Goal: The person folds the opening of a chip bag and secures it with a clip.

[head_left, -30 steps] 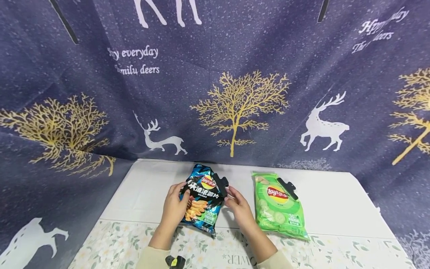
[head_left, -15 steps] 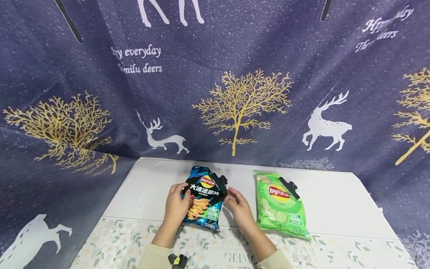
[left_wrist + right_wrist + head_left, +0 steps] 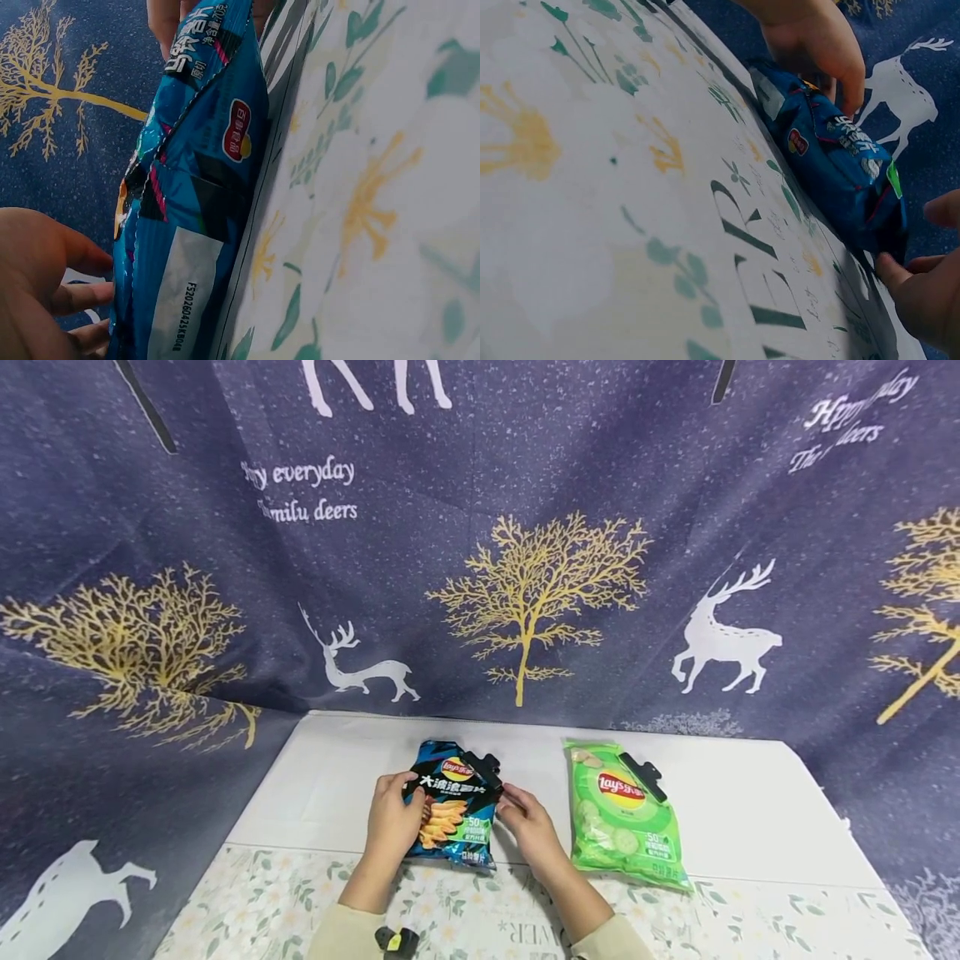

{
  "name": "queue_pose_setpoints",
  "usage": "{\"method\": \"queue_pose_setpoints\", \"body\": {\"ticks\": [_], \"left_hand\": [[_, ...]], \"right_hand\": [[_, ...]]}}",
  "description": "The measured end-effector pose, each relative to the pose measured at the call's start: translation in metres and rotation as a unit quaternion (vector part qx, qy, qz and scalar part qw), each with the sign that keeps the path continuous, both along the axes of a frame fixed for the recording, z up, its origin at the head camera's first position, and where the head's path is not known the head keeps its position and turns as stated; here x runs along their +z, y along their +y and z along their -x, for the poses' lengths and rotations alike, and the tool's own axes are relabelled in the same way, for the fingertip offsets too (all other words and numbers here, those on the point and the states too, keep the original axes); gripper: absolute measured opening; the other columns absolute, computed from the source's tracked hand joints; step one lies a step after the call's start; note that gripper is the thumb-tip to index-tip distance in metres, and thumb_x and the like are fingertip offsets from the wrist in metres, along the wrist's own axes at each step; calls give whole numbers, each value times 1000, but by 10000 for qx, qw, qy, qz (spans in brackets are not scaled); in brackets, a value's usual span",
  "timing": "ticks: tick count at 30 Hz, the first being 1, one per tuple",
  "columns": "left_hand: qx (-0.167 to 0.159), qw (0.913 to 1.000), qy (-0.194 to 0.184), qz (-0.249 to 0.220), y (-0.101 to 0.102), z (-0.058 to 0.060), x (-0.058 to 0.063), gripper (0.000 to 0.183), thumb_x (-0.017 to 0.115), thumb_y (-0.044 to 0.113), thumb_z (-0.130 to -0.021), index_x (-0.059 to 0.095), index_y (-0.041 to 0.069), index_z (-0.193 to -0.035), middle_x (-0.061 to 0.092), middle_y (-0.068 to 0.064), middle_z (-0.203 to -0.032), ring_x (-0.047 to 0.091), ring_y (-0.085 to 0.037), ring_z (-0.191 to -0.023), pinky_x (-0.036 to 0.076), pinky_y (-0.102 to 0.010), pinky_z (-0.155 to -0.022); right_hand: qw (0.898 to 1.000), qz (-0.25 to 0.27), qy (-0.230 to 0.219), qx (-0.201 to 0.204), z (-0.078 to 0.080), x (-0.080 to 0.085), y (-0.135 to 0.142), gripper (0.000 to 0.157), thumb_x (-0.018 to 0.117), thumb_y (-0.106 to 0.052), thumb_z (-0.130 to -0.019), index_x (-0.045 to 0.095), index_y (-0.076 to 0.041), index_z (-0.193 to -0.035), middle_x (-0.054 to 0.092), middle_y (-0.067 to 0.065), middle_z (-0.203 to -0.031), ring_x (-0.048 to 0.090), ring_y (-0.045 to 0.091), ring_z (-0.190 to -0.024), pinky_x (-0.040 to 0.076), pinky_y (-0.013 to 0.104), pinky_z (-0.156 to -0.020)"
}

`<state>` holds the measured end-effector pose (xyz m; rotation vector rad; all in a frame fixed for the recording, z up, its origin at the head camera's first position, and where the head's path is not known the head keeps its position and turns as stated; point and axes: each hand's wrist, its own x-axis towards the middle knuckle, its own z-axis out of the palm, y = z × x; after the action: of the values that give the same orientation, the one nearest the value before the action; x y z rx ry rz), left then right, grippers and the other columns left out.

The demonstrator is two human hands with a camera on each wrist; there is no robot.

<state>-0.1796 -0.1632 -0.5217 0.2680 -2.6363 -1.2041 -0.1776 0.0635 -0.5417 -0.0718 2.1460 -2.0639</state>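
A blue-and-black potato chip bag lies on the table in the head view, a black bag clip across its upper right corner. My left hand holds its left edge, thumb bent over the front. At the right edge, just below the clip, is my right hand. In the right wrist view one fingertip of the right hand touches the end of the bag, while another digit stands apart from it. The left wrist view shows the bag's bottom side and the left hand's fingers against it.
To the right lies a green chip bag, with its own black clip at the upper right. The table is white at the back and covered with a floral cloth in front. A dark deer-print curtain hangs behind.
The blue bag has turned a little straighter; its top and clip have shifted down and slightly left. My right hand has moved slightly left with the edge. The green bag stays put.
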Motion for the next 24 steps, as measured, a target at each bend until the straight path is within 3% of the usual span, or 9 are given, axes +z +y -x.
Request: {"method": "queue_pose_setpoints", "body": {"ticks": [8, 12, 19, 24], "left_hand": [[80, 9999, -98, 63, -1, -3, -1, 36, 61, 17, -96, 63, 1, -128, 52, -24, -127, 58, -43, -118, 48, -56, -101], [72, 9999, -131, 62, -1, -3, -1, 38, 62, 19, -97, 62, 1, -130, 51, -25, -129, 57, -43, -120, 47, -57, -102], [100, 9999, -63, 0, 0, -3, 1, 41, 61, 19, -97, 60, 2, -134, 49, -24, -134, 52, -43, -125, 46, -58, -102], [312, 9990, 293, -117, 0, -4, 8, 33, 60, 16, -98, 64, 4, -128, 52, -20, -131, 51, -38, -120, 46, -55, -97]], "right_hand": [[9994, 182, -19, 287, -3, 0, -1, 58, 52, -13, -103, 32, 6, -154, 43, 28, -154, 44, 38, -144, 39, 43, -117], [9997, 74, 50, 237, -4, 1, -1, 57, 53, -14, -103, 34, 5, -154, 43, 27, -154, 43, 40, -144, 35, 48, -119], [9989, -364, 289, 79, -5, 5, -2, 53, 56, -19, -102, 45, -1, -150, 27, 21, -164, 34, 47, -147, 29, 57, -121], [9925, -892, 804, -220, -4, 8, -2, 41, 57, -14, -101, 56, -5, -141, 44, 16, -153, 41, 41, -143, 34, 58, -119]]}}
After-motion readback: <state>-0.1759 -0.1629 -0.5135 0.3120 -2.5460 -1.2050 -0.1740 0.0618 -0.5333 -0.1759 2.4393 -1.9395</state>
